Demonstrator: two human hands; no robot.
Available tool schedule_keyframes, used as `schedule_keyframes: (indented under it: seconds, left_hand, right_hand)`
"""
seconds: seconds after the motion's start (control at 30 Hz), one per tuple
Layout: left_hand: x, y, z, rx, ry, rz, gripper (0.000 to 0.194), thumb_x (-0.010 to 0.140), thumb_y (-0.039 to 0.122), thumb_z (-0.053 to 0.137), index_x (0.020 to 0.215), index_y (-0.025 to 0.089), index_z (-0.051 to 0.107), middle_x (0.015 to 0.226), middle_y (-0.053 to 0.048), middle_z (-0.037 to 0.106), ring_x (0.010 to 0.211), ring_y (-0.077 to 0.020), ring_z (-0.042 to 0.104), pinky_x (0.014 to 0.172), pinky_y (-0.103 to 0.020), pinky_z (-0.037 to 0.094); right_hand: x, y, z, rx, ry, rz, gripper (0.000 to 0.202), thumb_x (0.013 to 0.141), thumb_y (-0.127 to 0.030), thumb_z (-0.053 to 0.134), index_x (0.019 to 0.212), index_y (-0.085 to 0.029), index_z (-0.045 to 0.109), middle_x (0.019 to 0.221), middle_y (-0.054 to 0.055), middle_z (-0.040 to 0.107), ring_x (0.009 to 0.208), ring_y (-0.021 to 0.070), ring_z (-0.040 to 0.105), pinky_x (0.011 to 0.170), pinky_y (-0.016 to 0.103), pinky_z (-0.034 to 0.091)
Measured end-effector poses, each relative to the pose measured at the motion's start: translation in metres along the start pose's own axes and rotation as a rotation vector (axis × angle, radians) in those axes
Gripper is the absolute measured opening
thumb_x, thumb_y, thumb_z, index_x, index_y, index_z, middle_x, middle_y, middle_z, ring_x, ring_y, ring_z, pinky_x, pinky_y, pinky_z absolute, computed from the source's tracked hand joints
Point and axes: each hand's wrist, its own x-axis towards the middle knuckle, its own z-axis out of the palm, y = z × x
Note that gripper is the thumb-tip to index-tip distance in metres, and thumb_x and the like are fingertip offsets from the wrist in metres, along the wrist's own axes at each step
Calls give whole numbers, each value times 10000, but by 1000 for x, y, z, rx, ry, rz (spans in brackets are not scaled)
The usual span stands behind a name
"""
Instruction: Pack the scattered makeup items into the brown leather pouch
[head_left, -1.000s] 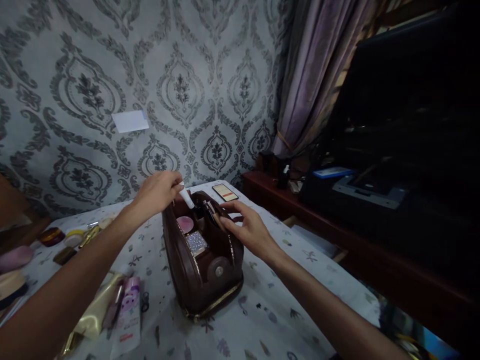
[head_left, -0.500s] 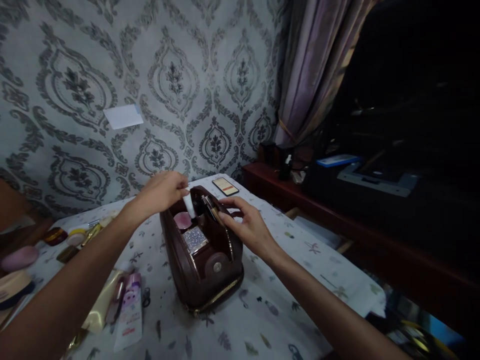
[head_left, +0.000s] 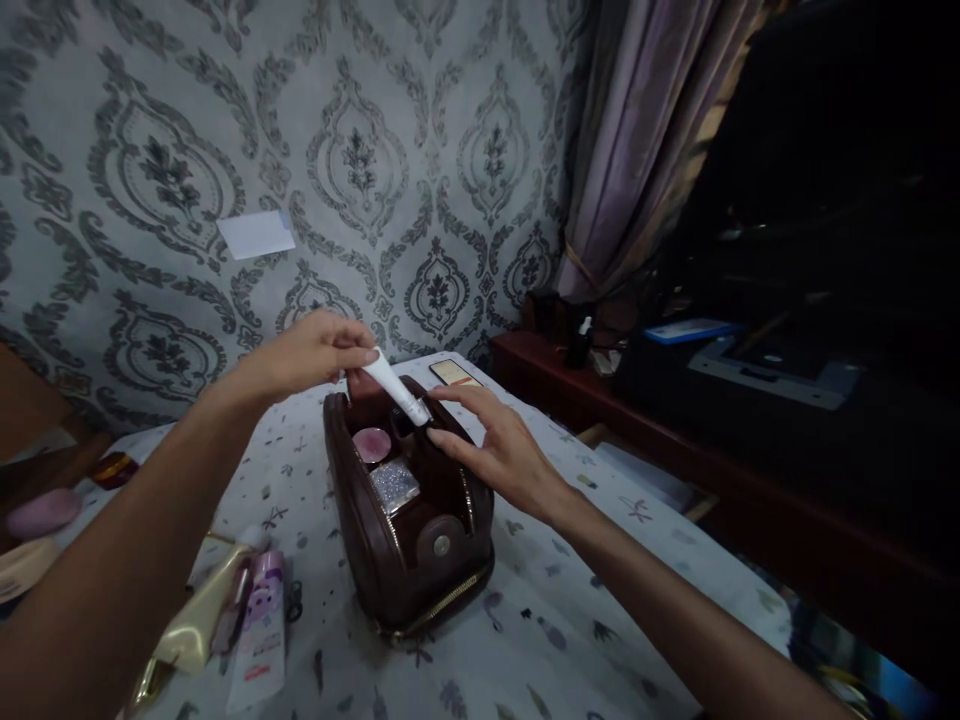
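Note:
My left hand (head_left: 319, 350) pinches the upper end of a white tube (head_left: 397, 388), which slants down to the right over the open brown bag (head_left: 360, 560). The fingers of my right hand (head_left: 502, 445) are apart at the bag's right rim, close to the tube's lower end; its fingertips seem to touch the rim. A pink round item (head_left: 372, 445) and a glittery silver square case (head_left: 395, 486) lie inside the bag. The bag's zipper opening is spread wide.
Left of the bag lie a purple-and-white tube (head_left: 259, 635), a gold tube (head_left: 199, 620) and a pink oval item (head_left: 43, 512). Behind the bag is a phone (head_left: 454, 373). A dark red ledge (head_left: 540, 375) runs along the right, beside an open drawer.
My left hand has raised the white tube, which now tilts toward the right rim. My right hand stays beside the rim. The view has shifted slightly.

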Motion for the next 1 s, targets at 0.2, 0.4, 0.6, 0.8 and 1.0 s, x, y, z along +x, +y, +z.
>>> schedule_keyframes:
  seconds: [0.2,0.4,0.6,0.8,1.0]
  left_hand:
    - [-11,-10,2,-369,52,-45,246,699,361,765,759,139,677,624,-33,659,572,-128,585,569,-240,439]
    - [-19,-29,17,-256,0,11,277,761,421,677,785,145,681,712,-43,692,684,-158,622,646,-263,455]
    - [-48,-30,39,325,-27,210,267,930,370,484,883,195,680,865,-18,696,791,-183,608,723,-289,435]
    - [-77,-38,43,441,6,317,378,1004,384,407,767,208,643,835,-29,680,849,-194,613,773,-290,464]
    - [-89,-56,43,362,164,395,247,987,305,474,901,219,689,1046,-52,714,1147,-223,602,976,-327,471]
  right_hand:
    - [17,-18,-1,68,53,-42,226,907,-276,627,1118,-205,664,968,28,706,890,178,665,797,306,525]
    - [28,-30,-6,288,214,117,279,848,-416,696,941,-174,592,803,-12,629,521,92,579,458,206,417]
    - [37,-37,-12,57,111,20,176,861,-326,684,843,-164,619,707,-21,615,611,113,560,587,228,424]
    - [40,-35,-10,-316,-202,41,118,884,-258,686,888,-142,665,735,-6,635,660,120,536,625,232,338]
    - [46,-29,-1,-642,-436,27,157,946,-291,603,1006,-164,673,892,63,713,828,197,632,651,270,326]
